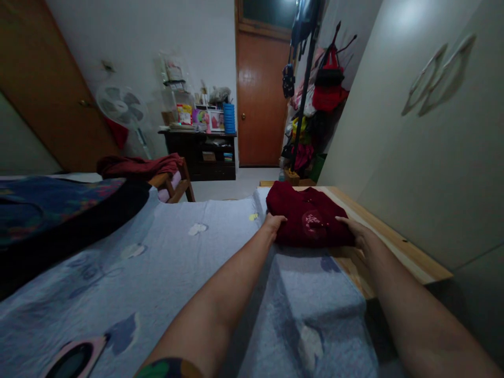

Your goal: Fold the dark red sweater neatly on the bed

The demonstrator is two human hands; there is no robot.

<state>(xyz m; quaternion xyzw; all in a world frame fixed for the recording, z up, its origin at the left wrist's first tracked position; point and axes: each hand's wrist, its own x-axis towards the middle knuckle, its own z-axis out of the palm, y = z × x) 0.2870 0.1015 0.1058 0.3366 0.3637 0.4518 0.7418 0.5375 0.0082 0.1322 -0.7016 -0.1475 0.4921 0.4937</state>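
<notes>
A folded dark red garment (303, 218) with a round light print on its front lies at the bed's right edge, partly over the wooden board. My left hand (274, 223) grips its left side, thumb on top and the other fingers hidden beneath or behind the cloth. On the opposite side my right hand (355, 229) holds the garment the same way, with the thumb along the upper surface. Under it spreads the pale blue bed sheet (220, 252) with cloud and heart patterns.
A wooden ledge (394, 247) runs along the right beside a pale wardrobe (425, 157). Dark and flowered clothes (79, 210) lie on the bed's left. A pink-edged device (76, 357) rests at the lower left. Beyond stand a fan (120, 105) and a dark cabinet (200, 155).
</notes>
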